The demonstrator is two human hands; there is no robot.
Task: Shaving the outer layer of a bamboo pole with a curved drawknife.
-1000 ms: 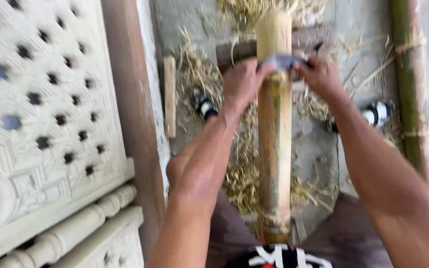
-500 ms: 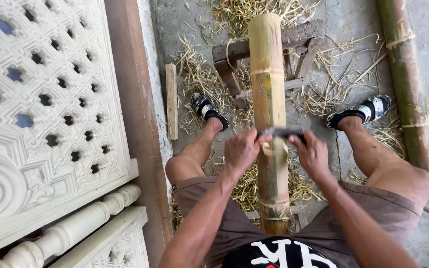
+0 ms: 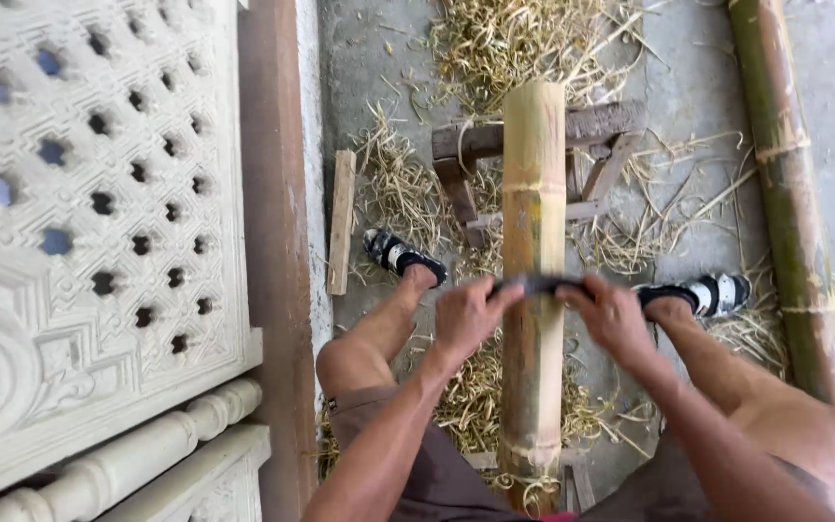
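Both hands (image 3: 466, 314) (image 3: 613, 317) on dark blade (image 3: 543, 284) across yellow bamboo pole (image 3: 532, 242).

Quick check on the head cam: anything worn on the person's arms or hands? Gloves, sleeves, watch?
Nothing is worn. The left hand and right hand are bare, without gloves, and no rings or watch are visible. Both forearms are uncovered, with no sleeves in view up to the bottom edge of the frame. No straps, cables or markings show.

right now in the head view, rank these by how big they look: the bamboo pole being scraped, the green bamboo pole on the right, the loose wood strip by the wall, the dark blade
1. bamboo pole being scraped and green bamboo pole: too alike to rank, and both run out of frame.
2. wood strip.
3. dark blade, smallest; its ends are hidden in the left hand and right hand.
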